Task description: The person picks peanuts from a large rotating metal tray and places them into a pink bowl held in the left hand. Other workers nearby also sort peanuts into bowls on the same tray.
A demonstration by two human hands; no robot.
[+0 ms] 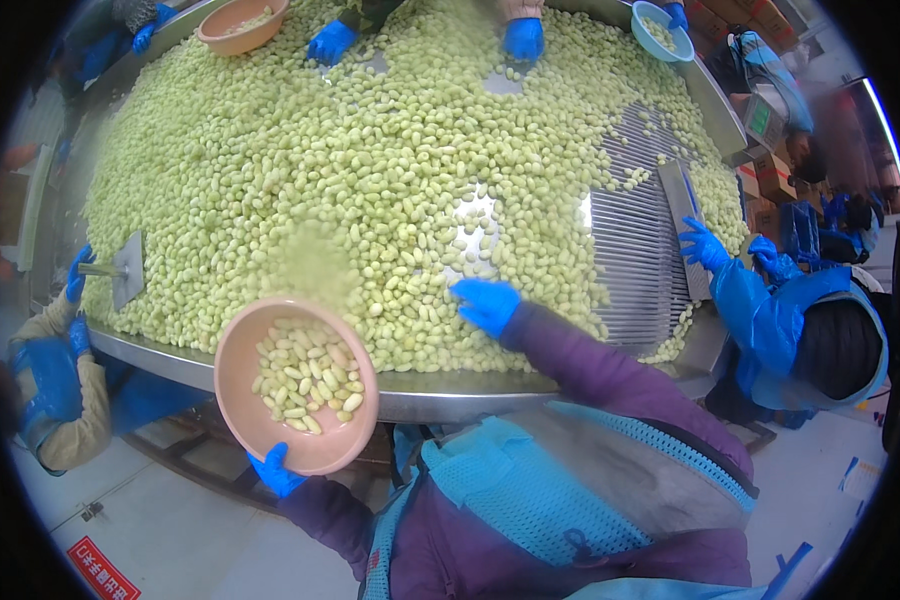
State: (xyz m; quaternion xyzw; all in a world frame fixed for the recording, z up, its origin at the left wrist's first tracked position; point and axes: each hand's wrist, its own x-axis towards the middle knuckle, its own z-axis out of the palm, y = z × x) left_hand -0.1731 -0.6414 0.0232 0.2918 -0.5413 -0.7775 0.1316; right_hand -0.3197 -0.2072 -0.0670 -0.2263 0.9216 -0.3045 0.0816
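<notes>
My left hand (276, 471), in a blue glove, grips the lower rim of a pinkish-orange plastic bowl (232, 375). The bowl is tilted towards me at the near table edge, and several pale yellow-green oval pieces of produce (311, 371) lie in it. Gloved in blue too, my right hand (487, 306) is over the spread of pale green oval produce (390, 165), its fingers extended leftward. No piece shows in it, though its palm side is hidden. Just beyond its fingertips, a bare metal patch (474, 229) shows through the layer.
The metal sorting table (465, 405) has a raised edge and a slotted grate (630, 240) at right. Co-workers' gloved hands (332, 43) work opposite. Persons on both sides hold flat metal scrapers (129, 270) (684, 225). An orange bowl (240, 37) and a blue bowl (667, 46) sit at the far edge.
</notes>
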